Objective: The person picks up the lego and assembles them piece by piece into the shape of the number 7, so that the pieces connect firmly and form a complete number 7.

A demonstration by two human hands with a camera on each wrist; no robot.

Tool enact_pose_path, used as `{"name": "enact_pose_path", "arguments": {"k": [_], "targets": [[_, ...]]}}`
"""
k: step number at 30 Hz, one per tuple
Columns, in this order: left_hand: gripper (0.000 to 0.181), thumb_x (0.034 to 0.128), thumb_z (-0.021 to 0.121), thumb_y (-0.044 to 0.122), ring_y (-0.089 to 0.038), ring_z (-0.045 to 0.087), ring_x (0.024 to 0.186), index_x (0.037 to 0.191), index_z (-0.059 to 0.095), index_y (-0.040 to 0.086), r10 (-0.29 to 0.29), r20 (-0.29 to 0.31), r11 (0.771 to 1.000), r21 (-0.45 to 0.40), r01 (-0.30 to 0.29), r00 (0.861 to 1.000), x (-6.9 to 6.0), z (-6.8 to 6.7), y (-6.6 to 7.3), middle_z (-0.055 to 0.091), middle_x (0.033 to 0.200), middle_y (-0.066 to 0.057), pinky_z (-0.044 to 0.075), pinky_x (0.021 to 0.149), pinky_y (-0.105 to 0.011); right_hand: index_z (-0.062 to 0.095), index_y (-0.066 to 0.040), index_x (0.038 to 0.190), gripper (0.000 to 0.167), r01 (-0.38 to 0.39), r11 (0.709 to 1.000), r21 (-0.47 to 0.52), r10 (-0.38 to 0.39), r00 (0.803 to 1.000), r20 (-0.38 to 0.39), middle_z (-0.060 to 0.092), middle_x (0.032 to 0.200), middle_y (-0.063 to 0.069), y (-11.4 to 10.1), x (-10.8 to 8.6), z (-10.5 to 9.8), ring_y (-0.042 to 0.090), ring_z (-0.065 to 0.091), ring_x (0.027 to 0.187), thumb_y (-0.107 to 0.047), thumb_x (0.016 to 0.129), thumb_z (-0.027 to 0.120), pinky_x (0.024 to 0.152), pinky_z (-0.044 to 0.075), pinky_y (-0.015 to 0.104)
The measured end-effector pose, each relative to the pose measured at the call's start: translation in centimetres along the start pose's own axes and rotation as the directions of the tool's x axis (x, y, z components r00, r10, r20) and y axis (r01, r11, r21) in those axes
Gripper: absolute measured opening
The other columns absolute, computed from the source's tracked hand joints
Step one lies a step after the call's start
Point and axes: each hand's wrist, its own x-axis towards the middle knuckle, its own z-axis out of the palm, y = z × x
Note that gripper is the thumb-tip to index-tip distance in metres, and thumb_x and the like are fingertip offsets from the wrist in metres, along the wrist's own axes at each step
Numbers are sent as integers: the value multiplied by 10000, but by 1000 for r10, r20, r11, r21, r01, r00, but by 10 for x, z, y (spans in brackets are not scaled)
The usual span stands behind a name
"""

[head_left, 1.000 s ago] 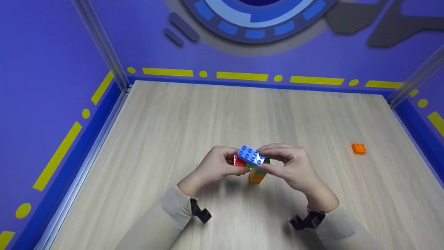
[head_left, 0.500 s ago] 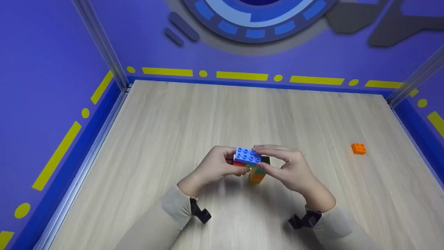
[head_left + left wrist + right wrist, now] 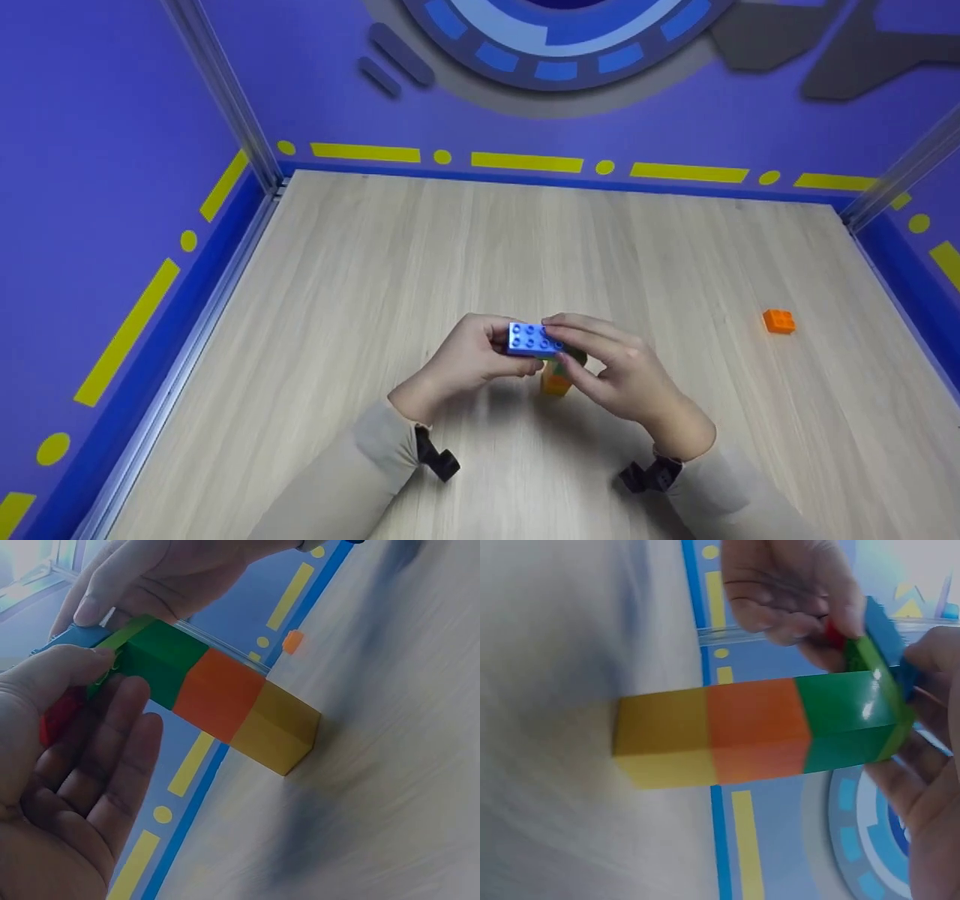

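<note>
A tower of toy building bricks rises between the hands: a yellow brick (image 3: 667, 739) at the bottom, then an orange brick (image 3: 221, 694), a dark green brick (image 3: 161, 664) and a flat light green brick (image 3: 870, 660). Beside the tower's top, a red brick (image 3: 58, 716) sits under the blue brick (image 3: 529, 341). The left hand (image 3: 472, 356) pinches the red brick at the side, its thumb also near the light green one. Fingers of the right hand (image 3: 626, 364) lie on the blue brick's top, with the thumb at its near edge. Whether the blue brick is fully seated cannot be told.
A lone orange brick (image 3: 779, 321) lies toward the right on the wooden table (image 3: 360, 300). Blue-purple panels (image 3: 525, 127) with yellow marks wall the table at the back and sides. Metal posts (image 3: 225, 90) stand at the corners.
The blue brick has turned from a slant to lie straight, shifting left over the red brick and covering it in the head view. The right hand has followed leftward; the left stays nearly still.
</note>
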Motion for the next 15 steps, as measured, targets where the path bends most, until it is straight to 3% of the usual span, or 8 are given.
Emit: {"name": "enact_pose_path", "arguments": {"k": [7, 15], "targets": [[377, 934, 904, 32, -99, 817, 1061, 1297, 814, -15, 64, -15, 997, 40, -63, 998, 1, 0, -4, 853, 1237, -181, 674, 916, -236, 761, -22, 1418, 391, 193, 949, -250, -202, 979, -11, 814, 1330, 152, 5, 0, 7, 315, 837, 1114, -216, 1078, 755, 990, 687, 353], [376, 927, 918, 48, -91, 817, 1058, 1288, 821, 3, 41, -18, 997, 61, -40, 999, 1, -1, -4, 859, 1224, -160, 666, 904, -223, 784, 3, 1371, 329, 227, 918, -324, -258, 965, -55, 835, 1281, 165, 4, 0, 14, 313, 853, 1051, -166, 1097, 718, 878, 710, 400]]}}
